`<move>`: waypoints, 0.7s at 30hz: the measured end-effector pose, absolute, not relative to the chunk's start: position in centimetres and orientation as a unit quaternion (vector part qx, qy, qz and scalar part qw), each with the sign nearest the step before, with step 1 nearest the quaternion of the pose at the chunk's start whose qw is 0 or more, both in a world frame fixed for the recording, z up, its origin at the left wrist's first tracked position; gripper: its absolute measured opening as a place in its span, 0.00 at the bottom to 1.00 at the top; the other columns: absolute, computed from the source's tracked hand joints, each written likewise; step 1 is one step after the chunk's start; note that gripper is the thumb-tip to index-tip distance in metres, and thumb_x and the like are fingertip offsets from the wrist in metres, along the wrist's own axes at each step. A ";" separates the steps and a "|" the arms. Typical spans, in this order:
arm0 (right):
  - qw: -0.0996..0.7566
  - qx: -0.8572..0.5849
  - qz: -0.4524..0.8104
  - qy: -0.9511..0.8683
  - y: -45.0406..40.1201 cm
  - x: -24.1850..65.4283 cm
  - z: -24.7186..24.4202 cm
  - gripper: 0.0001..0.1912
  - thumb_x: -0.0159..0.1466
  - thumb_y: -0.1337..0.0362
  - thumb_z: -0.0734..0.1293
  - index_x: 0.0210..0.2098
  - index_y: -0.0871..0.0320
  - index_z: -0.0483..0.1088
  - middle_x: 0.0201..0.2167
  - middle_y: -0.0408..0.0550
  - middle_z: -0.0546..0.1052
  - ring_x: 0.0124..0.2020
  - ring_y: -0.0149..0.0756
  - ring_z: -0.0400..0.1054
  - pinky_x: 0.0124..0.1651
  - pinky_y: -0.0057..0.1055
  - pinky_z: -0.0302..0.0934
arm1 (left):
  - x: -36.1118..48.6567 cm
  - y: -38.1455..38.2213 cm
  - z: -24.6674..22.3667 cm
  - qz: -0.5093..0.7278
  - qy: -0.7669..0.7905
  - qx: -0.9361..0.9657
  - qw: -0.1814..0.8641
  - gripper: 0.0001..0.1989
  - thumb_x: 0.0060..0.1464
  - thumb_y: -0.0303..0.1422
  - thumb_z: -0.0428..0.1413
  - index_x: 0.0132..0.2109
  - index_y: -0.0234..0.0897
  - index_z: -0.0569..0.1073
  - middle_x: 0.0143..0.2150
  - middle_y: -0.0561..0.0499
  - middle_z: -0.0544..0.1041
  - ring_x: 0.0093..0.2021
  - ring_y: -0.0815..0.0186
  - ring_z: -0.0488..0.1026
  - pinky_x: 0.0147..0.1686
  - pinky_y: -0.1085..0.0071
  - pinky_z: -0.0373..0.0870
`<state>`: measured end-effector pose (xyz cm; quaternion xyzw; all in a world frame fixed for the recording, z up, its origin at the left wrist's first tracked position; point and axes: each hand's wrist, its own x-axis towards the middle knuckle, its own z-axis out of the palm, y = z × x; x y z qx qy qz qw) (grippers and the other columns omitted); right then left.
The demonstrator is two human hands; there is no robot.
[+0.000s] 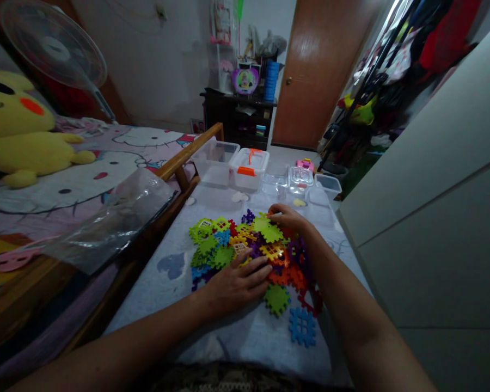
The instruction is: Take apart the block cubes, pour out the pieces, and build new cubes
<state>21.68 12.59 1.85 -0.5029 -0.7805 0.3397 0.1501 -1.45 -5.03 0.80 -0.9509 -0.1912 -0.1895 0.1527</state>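
Observation:
A heap of colourful interlocking plastic building tiles (224,256) lies on the cloth-covered table. My left hand (240,280) rests palm down on the near side of the heap, its fingers spread over the tiles. At the far right of the heap is my right hand (288,218), its fingers curled down at an orange piece beside a light green tile (268,228); the fingertips are partly hidden. A green tile (276,299) lies just right of my left hand. Nearer the front is a blue window-shaped tile (302,326), flat on the cloth.
At the table's far end stand a clear bin (214,162), a lidded box with orange latches (248,170) and several small clear containers (300,178). A wooden bed rail (191,149) runs along the left, with a plastic bag (114,218) over it. A white cabinet (436,207) borders the right.

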 end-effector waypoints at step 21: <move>0.355 -0.514 0.285 -0.727 -0.9 28.4 4.4 0.09 0.59 0.63 0.63 0.35 0.53 0.74 0.39 0.47 0.79 0.44 0.43 0.73 0.52 0.41 0.64 | -4.8 -3.9 3.4 -0.276 -0.283 -0.919 -0.006 0.07 0.62 0.31 0.55 0.46 0.42 0.75 0.51 0.50 0.79 0.58 0.58 0.70 0.67 0.51 0.53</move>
